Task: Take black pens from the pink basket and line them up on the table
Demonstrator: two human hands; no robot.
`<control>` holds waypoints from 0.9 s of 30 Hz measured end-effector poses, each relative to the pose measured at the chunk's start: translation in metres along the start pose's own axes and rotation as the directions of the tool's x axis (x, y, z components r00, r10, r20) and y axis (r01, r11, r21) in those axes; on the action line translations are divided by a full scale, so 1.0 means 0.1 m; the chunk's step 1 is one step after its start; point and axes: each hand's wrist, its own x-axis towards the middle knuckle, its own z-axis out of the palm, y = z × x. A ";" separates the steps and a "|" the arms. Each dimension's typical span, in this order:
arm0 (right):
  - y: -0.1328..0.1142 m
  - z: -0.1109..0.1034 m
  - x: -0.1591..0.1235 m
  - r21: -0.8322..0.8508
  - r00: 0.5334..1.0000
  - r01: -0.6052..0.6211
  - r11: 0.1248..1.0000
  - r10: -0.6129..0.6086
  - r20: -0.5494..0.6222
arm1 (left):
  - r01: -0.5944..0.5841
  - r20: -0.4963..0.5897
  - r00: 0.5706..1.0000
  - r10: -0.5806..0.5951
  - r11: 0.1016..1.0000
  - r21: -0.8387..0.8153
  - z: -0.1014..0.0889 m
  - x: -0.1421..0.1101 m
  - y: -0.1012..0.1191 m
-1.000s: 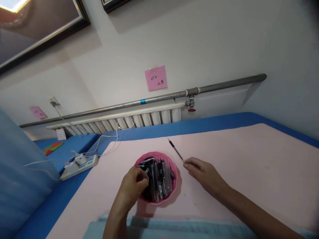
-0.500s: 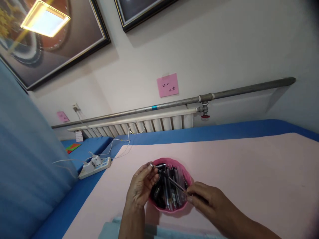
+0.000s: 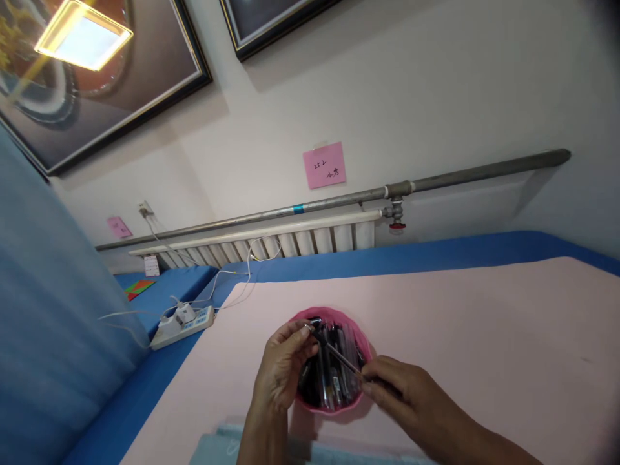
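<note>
Between the thumb and fingers of my right hand (image 3: 402, 391) is a slim brush-like stick (image 3: 343, 358) with a dark tip and a metallic shaft. It slants up and left over the basket. My left hand (image 3: 285, 361) pinches a small silver cap-like piece (image 3: 308, 327) right by the stick's dark tip; whether the two touch I cannot tell. Below both hands stands a round pink basket (image 3: 364, 336), packed with black pen-like sticks and clear tubes (image 3: 334, 381). My left hand covers part of its left side.
The basket stands on a pink sheet (image 3: 460, 336) over a blue bed. Light-blue cloth (image 3: 217, 449) lies at the near edge. At left are a power strip (image 3: 186, 328) with plugs and cords, and a blue curtain (image 3: 58, 290). A radiator (image 3: 300, 242) and pipe run along the wall.
My left hand has moved right with the small silver piece, bringing it close to the stick's dark tip. My right hand has hardly moved.
</note>
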 end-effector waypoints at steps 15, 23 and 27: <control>-0.05 0.06 -0.07 0.024 0.999 0.019 1.000 -0.018 -0.041 | 0.040 -0.003 0.999 -0.041 0.999 -0.031 -0.03 0.06 -0.07; -0.10 0.01 -0.04 0.193 0.997 -0.082 0.978 0.080 0.020 | -0.004 0.019 1.000 0.005 0.999 -0.049 0.02 0.05 -0.10; -0.09 0.04 -0.04 0.171 0.997 -0.054 0.984 0.061 -0.036 | -0.049 -0.028 0.999 0.047 0.996 -0.071 0.05 0.06 -0.16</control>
